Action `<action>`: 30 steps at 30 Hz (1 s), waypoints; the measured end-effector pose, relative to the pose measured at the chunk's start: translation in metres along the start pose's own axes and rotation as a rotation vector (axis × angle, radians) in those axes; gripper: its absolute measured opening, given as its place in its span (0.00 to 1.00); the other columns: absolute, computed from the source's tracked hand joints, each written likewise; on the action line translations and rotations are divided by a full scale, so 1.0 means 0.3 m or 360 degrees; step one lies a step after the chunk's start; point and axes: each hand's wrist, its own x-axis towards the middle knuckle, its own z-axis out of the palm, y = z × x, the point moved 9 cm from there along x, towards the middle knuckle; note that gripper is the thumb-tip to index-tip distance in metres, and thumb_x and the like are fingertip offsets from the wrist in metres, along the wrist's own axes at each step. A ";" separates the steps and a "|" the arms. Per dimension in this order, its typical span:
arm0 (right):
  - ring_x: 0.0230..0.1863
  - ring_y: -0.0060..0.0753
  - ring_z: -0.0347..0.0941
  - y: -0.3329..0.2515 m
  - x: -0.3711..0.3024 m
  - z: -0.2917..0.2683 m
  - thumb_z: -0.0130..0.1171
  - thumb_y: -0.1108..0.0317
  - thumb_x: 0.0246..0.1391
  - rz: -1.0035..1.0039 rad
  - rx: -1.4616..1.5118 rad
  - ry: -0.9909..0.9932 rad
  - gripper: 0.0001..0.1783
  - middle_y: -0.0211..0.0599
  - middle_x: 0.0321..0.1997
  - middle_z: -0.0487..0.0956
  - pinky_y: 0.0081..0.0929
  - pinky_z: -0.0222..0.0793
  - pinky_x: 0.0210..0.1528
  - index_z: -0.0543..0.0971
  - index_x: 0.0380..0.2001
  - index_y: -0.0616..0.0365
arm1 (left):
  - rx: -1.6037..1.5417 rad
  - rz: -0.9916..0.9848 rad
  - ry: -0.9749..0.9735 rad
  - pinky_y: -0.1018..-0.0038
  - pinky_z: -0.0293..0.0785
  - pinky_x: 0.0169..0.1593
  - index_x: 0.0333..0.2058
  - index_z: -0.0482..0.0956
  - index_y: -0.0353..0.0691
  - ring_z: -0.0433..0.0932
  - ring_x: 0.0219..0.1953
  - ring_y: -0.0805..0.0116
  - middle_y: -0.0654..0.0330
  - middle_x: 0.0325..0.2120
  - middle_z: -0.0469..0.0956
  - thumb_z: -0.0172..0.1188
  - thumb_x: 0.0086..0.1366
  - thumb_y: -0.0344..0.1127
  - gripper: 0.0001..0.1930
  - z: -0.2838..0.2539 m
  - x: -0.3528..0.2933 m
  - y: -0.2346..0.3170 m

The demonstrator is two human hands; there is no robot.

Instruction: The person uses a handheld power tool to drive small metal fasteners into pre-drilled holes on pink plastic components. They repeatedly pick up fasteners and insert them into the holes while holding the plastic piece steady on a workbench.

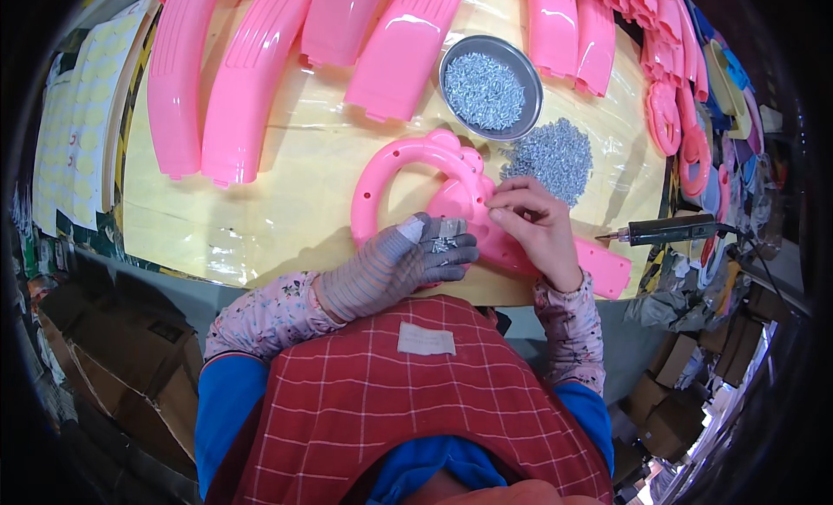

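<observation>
One pink plastic part (pixel 455 200), small screws (pixel 444 244).
My left hand (pixel 395 258) half-curls round them, seemingly for reach; my right hand (pixel 540 226) pinches, contents unclear.

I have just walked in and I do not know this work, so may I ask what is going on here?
A person is working over a pink plastic piece with a ring-shaped end. The gloved left hand cups some small screws; the bare right hand has its fingertips close together at the piece, and whether they pinch a screw is unclear. Beyond are a metal bowl of screws and a loose pile. A dark powered screwdriver is to the right.
</observation>
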 end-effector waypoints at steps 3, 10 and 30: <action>0.44 0.19 0.71 -0.013 0.025 0.017 0.67 0.76 0.53 -0.0105 -0.0173 0.0079 0.08 0.31 0.48 0.76 0.18 0.67 0.43 0.86 0.38 0.58 | -0.0017 0.0044 -0.0115 0.61 0.68 0.65 0.63 0.67 0.34 0.72 0.61 0.59 0.51 0.59 0.72 0.50 0.73 0.60 0.34 -0.001 0.000 0.000; 0.45 0.32 0.73 -0.162 -0.083 0.093 0.73 0.74 0.45 -0.0673 -0.0675 -0.0035 0.11 0.33 0.43 0.77 0.30 0.70 0.45 0.87 0.35 0.54 | 0.0159 0.0089 -0.0046 0.61 0.63 0.70 0.66 0.64 0.34 0.69 0.65 0.57 0.49 0.63 0.70 0.49 0.71 0.66 0.41 0.023 -0.027 -0.014; 0.40 0.38 0.73 -0.149 -0.237 0.097 0.73 0.69 0.43 -0.0895 -0.0770 0.0113 0.10 0.30 0.39 0.79 0.32 0.70 0.42 0.85 0.32 0.52 | 0.0185 -0.0008 -0.0155 0.62 0.63 0.69 0.66 0.64 0.37 0.69 0.64 0.63 0.54 0.60 0.70 0.47 0.74 0.62 0.36 0.091 -0.039 -0.109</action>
